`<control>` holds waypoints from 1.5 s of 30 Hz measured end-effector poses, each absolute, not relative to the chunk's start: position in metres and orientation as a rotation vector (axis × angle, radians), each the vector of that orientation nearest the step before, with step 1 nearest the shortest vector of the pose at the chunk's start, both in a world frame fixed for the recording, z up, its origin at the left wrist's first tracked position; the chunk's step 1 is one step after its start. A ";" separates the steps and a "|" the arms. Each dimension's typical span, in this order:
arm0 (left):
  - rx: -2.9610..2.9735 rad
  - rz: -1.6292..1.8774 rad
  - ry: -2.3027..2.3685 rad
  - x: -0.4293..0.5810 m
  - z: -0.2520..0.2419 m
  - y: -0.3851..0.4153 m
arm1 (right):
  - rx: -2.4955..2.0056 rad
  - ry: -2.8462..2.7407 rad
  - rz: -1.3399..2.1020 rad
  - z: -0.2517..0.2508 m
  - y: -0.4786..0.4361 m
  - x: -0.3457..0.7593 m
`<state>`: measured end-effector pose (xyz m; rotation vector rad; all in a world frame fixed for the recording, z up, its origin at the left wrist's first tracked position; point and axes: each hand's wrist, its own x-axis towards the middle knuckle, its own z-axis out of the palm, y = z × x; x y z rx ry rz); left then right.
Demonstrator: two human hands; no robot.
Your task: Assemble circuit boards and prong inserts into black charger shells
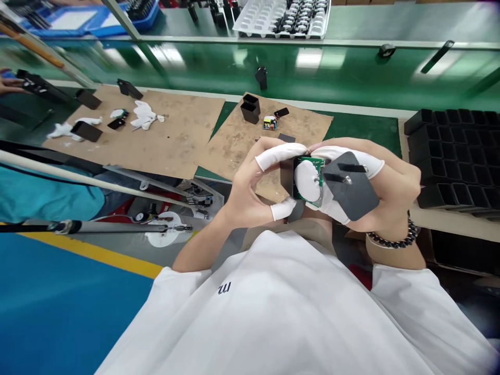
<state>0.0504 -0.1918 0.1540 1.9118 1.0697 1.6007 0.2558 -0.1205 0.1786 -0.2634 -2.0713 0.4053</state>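
Both my hands meet just above the near edge of a brown cardboard mat (pixel 250 140). My left hand (pixel 250 187), with white finger cots, pinches a black housing (pixel 288 174) between thumb and forefinger. My right hand (pixel 386 182) grips a black plug cover with two metal prongs (pixel 349 185). Attached to it is a green circuit board with a white round pad (pixel 308 179), which sits at the mouth of the housing.
On the mat lie two black housings (pixel 250 108) and a small circuit board (pixel 269 123). A black compartment tray (pixel 457 156) stands at the right. A second mat (pixel 172 135) at the left holds white finger cots and black parts. Another person's hand (pixel 10 83) shows far left.
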 end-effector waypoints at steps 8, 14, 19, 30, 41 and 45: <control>1.784 1.565 1.104 0.051 0.143 -0.190 | -0.371 -2.191 0.468 0.170 -0.118 0.255; 1.317 1.399 1.020 0.045 0.093 -0.177 | -0.566 -2.155 1.062 0.149 -0.095 0.254; 1.276 1.399 1.178 0.053 0.072 -0.182 | -0.746 -2.052 0.950 0.144 -0.104 0.252; 1.656 1.497 1.650 0.072 0.042 -0.168 | -1.118 -2.118 0.422 0.090 -0.108 0.223; 1.666 1.589 1.713 0.082 -0.005 -0.148 | -1.284 -1.751 0.588 0.034 -0.108 0.201; 1.672 1.562 1.690 0.079 -0.008 -0.146 | -1.276 -1.646 0.538 0.019 -0.115 0.194</control>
